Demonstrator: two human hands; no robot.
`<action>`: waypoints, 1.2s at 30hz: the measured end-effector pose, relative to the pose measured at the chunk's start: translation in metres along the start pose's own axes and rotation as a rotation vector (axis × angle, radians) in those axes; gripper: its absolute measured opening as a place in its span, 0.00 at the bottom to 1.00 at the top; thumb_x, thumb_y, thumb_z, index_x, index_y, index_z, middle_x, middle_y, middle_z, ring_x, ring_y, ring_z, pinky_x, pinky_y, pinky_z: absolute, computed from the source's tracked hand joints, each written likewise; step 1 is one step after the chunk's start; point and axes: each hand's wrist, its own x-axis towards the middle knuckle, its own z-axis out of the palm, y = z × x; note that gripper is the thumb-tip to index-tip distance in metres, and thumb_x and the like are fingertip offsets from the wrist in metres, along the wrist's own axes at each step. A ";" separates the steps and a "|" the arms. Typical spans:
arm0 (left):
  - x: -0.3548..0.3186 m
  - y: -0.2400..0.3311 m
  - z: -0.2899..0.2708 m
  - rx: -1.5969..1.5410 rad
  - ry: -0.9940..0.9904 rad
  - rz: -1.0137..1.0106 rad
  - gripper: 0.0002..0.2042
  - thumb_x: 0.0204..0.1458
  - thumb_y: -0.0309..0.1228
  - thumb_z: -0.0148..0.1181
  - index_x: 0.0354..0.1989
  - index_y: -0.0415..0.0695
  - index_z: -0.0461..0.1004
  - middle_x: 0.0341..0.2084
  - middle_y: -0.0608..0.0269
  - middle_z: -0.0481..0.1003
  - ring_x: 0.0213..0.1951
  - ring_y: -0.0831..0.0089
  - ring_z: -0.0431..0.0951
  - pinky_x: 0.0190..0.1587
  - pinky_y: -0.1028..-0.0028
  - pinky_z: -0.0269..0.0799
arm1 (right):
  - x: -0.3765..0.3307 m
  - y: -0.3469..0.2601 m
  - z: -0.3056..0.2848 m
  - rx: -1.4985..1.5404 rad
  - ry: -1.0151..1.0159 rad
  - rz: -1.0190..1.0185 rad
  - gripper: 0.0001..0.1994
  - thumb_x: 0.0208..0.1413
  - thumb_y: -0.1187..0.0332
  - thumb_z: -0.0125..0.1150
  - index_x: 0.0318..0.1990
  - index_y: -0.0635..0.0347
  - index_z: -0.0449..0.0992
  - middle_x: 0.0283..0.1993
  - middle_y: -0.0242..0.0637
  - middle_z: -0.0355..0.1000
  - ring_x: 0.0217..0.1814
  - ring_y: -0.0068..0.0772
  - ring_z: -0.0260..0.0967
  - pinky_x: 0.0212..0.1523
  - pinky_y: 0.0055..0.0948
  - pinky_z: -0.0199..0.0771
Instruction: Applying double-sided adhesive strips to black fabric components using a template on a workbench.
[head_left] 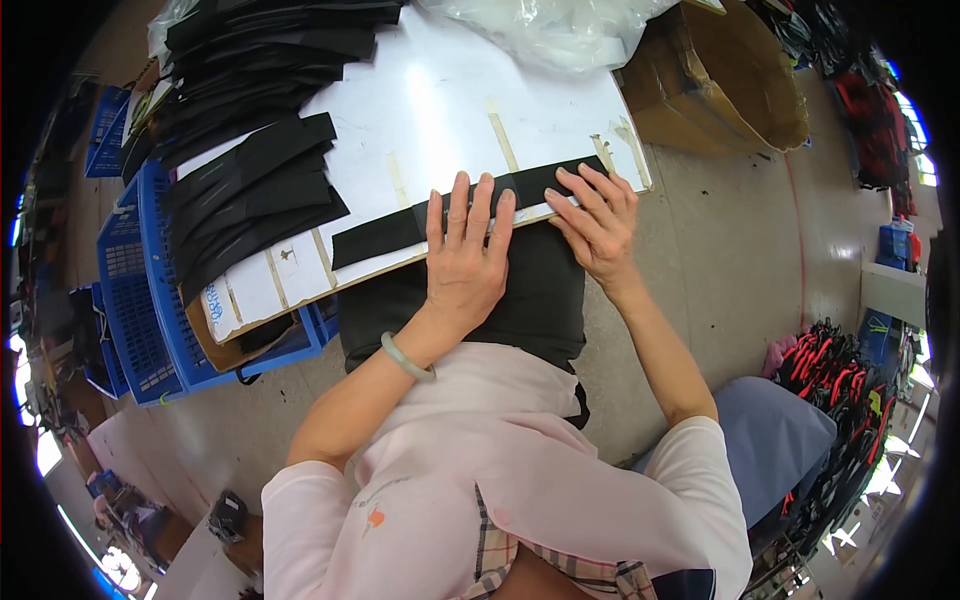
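A long black fabric strip point(380, 237) lies along the near edge of the white work board point(430, 110). My left hand point(468, 250) rests flat across its middle, fingers stretched out and a little apart. Toward the strip's right end, my right hand point(601, 222) presses down with fingers spread and slightly bent, thumb near the board's edge. Neither hand has lifted the strip; both only touch it from above. Part of the strip is hidden under my fingers. To the left lies a fanned stack of black fabric pieces point(255, 195).
More black pieces point(270, 55) pile up at the far left. Clear plastic bags point(560, 30) sit at the board's far edge, beside an open cardboard box point(715, 80). Blue plastic crates point(140, 290) stand left of the board. Tape strips point(503, 140) mark the board.
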 end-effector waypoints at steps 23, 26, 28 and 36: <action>-0.001 -0.001 -0.003 -0.011 0.038 0.005 0.20 0.50 0.24 0.52 0.53 0.35 0.70 0.58 0.43 0.64 0.63 0.43 0.60 0.63 0.44 0.52 | -0.003 0.002 0.003 0.001 0.009 -0.012 0.14 0.49 0.64 0.66 0.45 0.48 0.81 0.54 0.28 0.74 0.61 0.34 0.64 0.63 0.39 0.53; -0.002 -0.002 -0.004 -0.014 0.016 0.003 0.22 0.49 0.24 0.54 0.55 0.36 0.69 0.59 0.44 0.63 0.64 0.45 0.59 0.64 0.46 0.50 | -0.001 0.000 0.002 0.008 -0.001 -0.008 0.13 0.49 0.65 0.66 0.45 0.49 0.81 0.54 0.29 0.74 0.61 0.34 0.64 0.63 0.39 0.53; -0.003 -0.002 -0.004 -0.017 0.005 0.000 0.24 0.48 0.23 0.56 0.57 0.38 0.67 0.60 0.45 0.63 0.65 0.47 0.58 0.65 0.47 0.48 | -0.002 0.001 0.003 0.007 0.001 -0.015 0.13 0.49 0.66 0.66 0.44 0.50 0.81 0.54 0.30 0.74 0.61 0.35 0.64 0.63 0.39 0.53; -0.001 -0.003 -0.005 -0.014 -0.001 0.024 0.22 0.50 0.24 0.51 0.57 0.36 0.68 0.61 0.43 0.62 0.65 0.45 0.57 0.65 0.46 0.49 | 0.022 -0.015 -0.009 0.094 -0.021 0.041 0.13 0.45 0.68 0.68 0.41 0.52 0.82 0.50 0.31 0.76 0.58 0.37 0.66 0.61 0.43 0.54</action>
